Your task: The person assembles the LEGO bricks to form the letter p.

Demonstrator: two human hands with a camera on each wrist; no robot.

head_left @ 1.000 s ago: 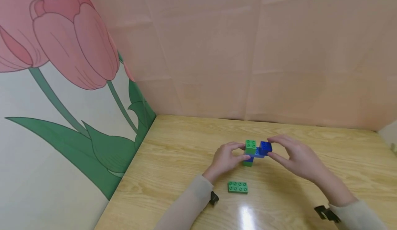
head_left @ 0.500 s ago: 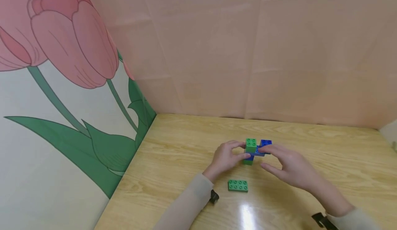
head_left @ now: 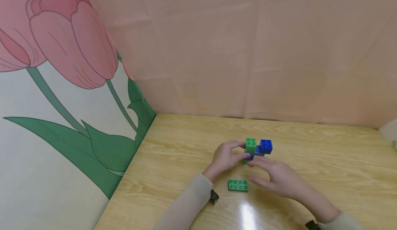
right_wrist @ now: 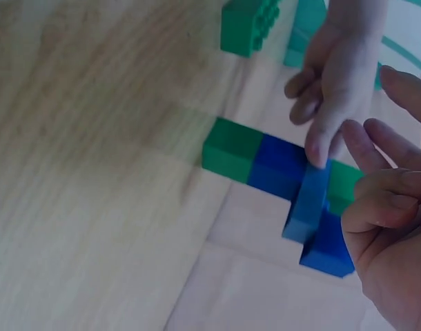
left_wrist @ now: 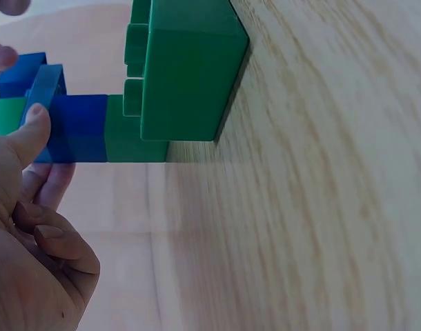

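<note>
A tower of toy building blocks stands on the table: a green block (right_wrist: 230, 148) at the bottom, a blue block (left_wrist: 78, 127) over it, then a flat blue block (right_wrist: 307, 210) reaching out to the right. On that flat block sit a green block (head_left: 250, 145) at the left and a dark blue block (head_left: 265, 147) at the right end. My left hand (head_left: 226, 157) pinches the tower around the flat block's level, thumb in front. My right hand (head_left: 279, 178), fingers apart and holding nothing, hovers before the tower, near a loose green block with several studs (head_left: 237, 185).
The wooden table (head_left: 173, 147) runs back to a wall covered with pinkish sheeting (head_left: 201, 50). A panel with painted tulips (head_left: 74, 43) borders the table on the left.
My right hand has let go of the dark blue block and moved left and nearer, toward the loose green block. The left hand keeps its grip on the tower.
</note>
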